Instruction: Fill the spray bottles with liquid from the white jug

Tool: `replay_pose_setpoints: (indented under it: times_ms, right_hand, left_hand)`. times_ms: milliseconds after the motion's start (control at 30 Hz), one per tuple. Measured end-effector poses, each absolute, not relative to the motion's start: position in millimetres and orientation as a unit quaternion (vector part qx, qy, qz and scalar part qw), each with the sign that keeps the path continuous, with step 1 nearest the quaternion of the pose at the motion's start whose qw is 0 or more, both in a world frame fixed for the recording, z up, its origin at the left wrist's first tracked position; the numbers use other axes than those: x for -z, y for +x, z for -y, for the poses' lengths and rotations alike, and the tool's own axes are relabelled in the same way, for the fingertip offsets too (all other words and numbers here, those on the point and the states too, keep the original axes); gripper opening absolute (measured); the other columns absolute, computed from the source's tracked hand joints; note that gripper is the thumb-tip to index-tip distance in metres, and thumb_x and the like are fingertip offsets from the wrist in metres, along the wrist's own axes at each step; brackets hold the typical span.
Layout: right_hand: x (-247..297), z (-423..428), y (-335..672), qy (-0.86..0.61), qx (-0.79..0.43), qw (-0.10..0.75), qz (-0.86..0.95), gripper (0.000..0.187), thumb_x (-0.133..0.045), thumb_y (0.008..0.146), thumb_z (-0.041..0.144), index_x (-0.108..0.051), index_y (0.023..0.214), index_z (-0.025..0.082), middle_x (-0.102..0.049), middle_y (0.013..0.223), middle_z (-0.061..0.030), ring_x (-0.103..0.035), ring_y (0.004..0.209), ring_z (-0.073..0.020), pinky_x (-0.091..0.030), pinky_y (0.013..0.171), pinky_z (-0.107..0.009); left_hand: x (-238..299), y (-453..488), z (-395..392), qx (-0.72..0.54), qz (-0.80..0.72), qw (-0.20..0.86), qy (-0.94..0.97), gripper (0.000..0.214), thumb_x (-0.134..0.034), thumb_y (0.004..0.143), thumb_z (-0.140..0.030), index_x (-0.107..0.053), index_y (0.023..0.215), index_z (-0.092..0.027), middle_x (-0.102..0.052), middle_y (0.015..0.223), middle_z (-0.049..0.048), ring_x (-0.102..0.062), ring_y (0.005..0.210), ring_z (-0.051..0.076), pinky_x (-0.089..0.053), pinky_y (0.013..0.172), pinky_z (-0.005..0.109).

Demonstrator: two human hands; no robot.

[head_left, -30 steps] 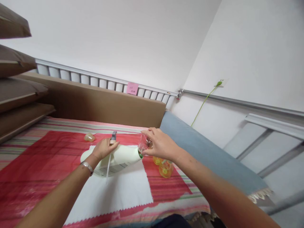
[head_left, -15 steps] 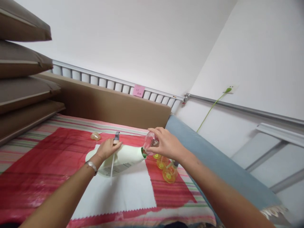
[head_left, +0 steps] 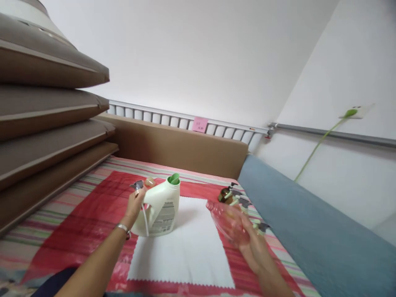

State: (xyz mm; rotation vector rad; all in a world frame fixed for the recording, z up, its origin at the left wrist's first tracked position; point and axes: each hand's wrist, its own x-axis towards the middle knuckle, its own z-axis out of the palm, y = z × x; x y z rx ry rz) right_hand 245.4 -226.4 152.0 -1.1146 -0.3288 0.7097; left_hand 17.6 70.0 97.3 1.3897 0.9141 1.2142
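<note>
A pale green jug (head_left: 163,208) with a green open spout stands upright on the white cloth (head_left: 185,255). My left hand (head_left: 135,208) is closed around a grey spray or pump head (head_left: 137,185), whose white dip tube (head_left: 145,220) hangs in front of the jug. The same hand is at the jug's handle; whether its fingers also grip the handle is hidden. On the right, my right hand (head_left: 252,243), smeared by motion, wraps round a clear bottle (head_left: 221,216). This bottle has no cap and is tilted, its mouth up and to the left.
A small clear yellowish object (head_left: 150,181) lies behind the jug. Several pump bottles (head_left: 227,194) stand behind my right hand. Red sheeting (head_left: 89,214) covers the striped cloth. Stacked brown cushions (head_left: 52,105) rise at the left, and a blue padded panel (head_left: 297,222) borders the right.
The jug has gone from tipped, its mouth at the clear bottle, to upright on the cloth. My right hand has drawn the bottle away to the right and down. The view has shifted.
</note>
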Motion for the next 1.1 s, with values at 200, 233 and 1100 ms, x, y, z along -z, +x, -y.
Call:
replay_pose_setpoints:
  times_ms: [200, 233, 1100]
  right_hand:
    - [-68, 246, 213, -0.449, -0.484, 0.751, 0.028, 0.087, -0.075, 0.059, 0.053, -0.033, 0.133, 0.036, -0.069, 0.097, -0.0046, -0.064, 0.092, -0.0292, -0.049, 0.076, -0.041]
    - [-64, 247, 210, -0.450, -0.494, 0.744, 0.024, 0.088, -0.073, 0.061, 0.055, -0.030, 0.135, 0.036, -0.068, 0.100, -0.0057, -0.064, 0.093, -0.0296, -0.049, 0.076, -0.041]
    - [-91, 220, 133, -0.422, -0.538, 0.729, -0.008, 0.077, -0.070, 0.063, 0.055, -0.037, 0.130, 0.034, -0.063, 0.106, -0.0073, -0.065, 0.084, -0.0254, -0.049, 0.068, -0.037]
  left_hand:
    - [-89, 7, -70, -0.539, -0.355, 0.556, 0.524, 0.036, -0.055, 0.069, -0.051, -0.057, 0.064, -0.015, -0.049, 0.050, -0.0047, -0.043, 0.043, 0.010, -0.031, 0.043, 0.021]
    - [-91, 7, -70, -0.540, -0.347, 0.564, 0.520, 0.035, -0.056, 0.068, -0.050, -0.057, 0.063, -0.015, -0.051, 0.050, -0.0042, -0.044, 0.044, 0.010, -0.032, 0.043, 0.022]
    - [-186, -6, 34, -0.715, -0.100, 0.552, 0.417, 0.025, -0.051, 0.076, -0.032, -0.063, 0.090, -0.016, -0.063, 0.082, 0.0030, -0.059, 0.079, 0.015, -0.045, 0.079, 0.029]
